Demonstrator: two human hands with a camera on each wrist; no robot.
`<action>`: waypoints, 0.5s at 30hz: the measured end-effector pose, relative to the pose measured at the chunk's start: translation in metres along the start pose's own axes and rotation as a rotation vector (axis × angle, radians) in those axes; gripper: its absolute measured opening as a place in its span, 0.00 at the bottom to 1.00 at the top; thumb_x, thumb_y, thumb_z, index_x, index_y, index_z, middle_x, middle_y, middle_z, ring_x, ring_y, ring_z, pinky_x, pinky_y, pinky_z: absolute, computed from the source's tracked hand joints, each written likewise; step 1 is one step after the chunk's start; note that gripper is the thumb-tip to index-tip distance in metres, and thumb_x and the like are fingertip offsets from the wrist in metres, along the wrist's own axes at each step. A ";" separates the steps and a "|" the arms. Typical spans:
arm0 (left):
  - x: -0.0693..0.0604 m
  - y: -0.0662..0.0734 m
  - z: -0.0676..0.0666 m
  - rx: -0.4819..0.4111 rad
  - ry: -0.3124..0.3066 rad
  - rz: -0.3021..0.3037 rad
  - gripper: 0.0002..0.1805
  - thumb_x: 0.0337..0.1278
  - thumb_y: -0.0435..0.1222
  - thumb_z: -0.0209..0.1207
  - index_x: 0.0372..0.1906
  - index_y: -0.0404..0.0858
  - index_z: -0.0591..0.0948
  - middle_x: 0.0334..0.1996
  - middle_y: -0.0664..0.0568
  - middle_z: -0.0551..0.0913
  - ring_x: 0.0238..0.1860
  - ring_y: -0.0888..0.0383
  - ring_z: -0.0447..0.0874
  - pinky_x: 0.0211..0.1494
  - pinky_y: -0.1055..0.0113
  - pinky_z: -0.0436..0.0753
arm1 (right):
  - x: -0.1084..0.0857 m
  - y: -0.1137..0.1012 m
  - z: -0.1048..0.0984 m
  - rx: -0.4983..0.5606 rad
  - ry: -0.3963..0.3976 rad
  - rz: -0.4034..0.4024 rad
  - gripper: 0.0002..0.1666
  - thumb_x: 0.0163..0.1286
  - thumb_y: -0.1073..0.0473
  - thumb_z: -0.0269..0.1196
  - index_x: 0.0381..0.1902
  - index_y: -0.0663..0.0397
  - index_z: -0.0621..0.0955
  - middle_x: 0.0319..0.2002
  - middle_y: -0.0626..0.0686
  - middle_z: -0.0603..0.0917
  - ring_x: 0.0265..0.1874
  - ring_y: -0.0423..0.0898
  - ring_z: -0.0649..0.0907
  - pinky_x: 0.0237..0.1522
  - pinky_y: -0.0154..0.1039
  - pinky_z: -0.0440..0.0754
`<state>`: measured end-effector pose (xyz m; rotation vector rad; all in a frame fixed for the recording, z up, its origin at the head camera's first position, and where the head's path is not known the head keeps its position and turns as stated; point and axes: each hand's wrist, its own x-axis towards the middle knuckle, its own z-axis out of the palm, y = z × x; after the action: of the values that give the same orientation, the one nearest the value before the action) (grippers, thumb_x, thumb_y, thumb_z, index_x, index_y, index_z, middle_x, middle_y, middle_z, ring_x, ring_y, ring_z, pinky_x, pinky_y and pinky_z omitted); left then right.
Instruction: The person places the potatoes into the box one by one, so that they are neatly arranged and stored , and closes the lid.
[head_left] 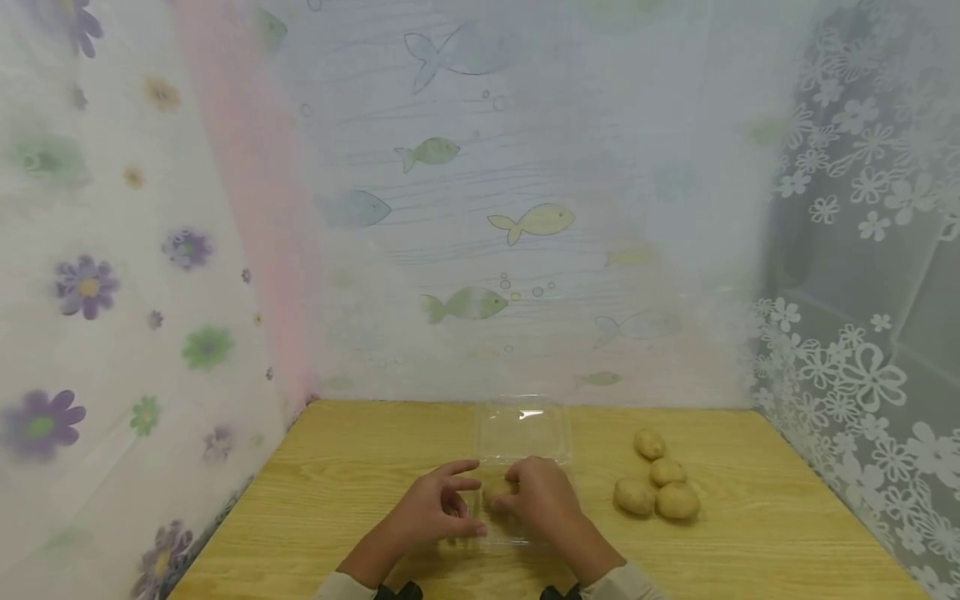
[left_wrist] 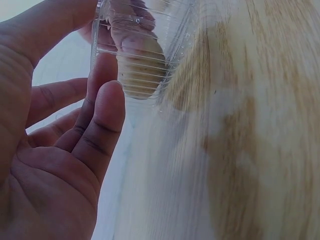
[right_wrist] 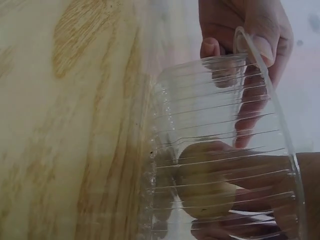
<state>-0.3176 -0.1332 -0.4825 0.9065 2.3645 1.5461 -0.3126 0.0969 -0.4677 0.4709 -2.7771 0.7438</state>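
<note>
Tan potatoes (head_left: 678, 501), yellow wood-grained table (head_left: 360, 454), fish-printed backdrop (head_left: 540, 167)

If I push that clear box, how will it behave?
The clear box looks thin-walled, so probably light and apt to slide. Its ribbed sides may flex slightly if squeezed. The rounded potato inside could shift if it's jolted.

A light wood-grain table (head_left: 360, 446) carries a clear plastic box (head_left: 523, 442) and, to its right, four potatoes (head_left: 677, 501)
</note>
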 end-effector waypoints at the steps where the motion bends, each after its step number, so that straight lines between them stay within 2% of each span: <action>1: 0.000 0.000 0.000 -0.004 -0.002 0.001 0.48 0.54 0.41 0.78 0.78 0.40 0.66 0.64 0.37 0.81 0.34 0.60 0.87 0.35 0.69 0.85 | 0.000 0.000 0.000 0.006 -0.008 0.003 0.16 0.53 0.47 0.82 0.26 0.52 0.90 0.14 0.40 0.72 0.15 0.35 0.64 0.18 0.31 0.63; 3: 0.000 -0.001 0.000 -0.010 -0.003 0.001 0.48 0.54 0.41 0.78 0.78 0.40 0.66 0.64 0.38 0.82 0.34 0.60 0.87 0.35 0.69 0.85 | -0.001 0.000 -0.002 0.001 -0.014 0.003 0.17 0.53 0.49 0.82 0.31 0.55 0.91 0.19 0.44 0.82 0.17 0.35 0.68 0.19 0.31 0.67; 5: 0.000 -0.001 0.000 -0.016 -0.003 -0.002 0.48 0.54 0.41 0.78 0.78 0.40 0.66 0.64 0.38 0.82 0.34 0.60 0.87 0.35 0.69 0.85 | -0.001 0.000 -0.003 -0.001 -0.029 0.003 0.18 0.54 0.51 0.81 0.36 0.59 0.92 0.28 0.51 0.89 0.21 0.37 0.74 0.22 0.32 0.72; 8: 0.000 -0.001 0.000 -0.018 0.000 -0.002 0.48 0.54 0.41 0.78 0.78 0.40 0.66 0.64 0.38 0.82 0.33 0.60 0.87 0.35 0.69 0.85 | -0.002 -0.001 -0.006 0.000 -0.047 0.002 0.20 0.55 0.55 0.81 0.42 0.62 0.91 0.43 0.59 0.92 0.29 0.40 0.80 0.29 0.35 0.78; 10: 0.000 0.000 0.000 -0.011 0.001 -0.004 0.48 0.54 0.41 0.78 0.78 0.40 0.66 0.63 0.38 0.82 0.33 0.60 0.87 0.35 0.69 0.85 | -0.002 -0.002 -0.007 0.015 -0.060 0.004 0.19 0.56 0.58 0.80 0.43 0.63 0.91 0.42 0.58 0.91 0.29 0.40 0.80 0.29 0.35 0.77; 15: 0.000 0.000 0.000 -0.005 0.001 -0.012 0.48 0.54 0.41 0.77 0.78 0.41 0.66 0.64 0.38 0.81 0.34 0.59 0.87 0.36 0.69 0.85 | -0.001 -0.003 -0.007 0.056 -0.065 0.004 0.12 0.57 0.60 0.79 0.37 0.60 0.91 0.28 0.50 0.87 0.20 0.37 0.71 0.22 0.32 0.70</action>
<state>-0.3174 -0.1338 -0.4824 0.8896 2.3609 1.5478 -0.3092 0.0980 -0.4607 0.5096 -2.8239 0.8232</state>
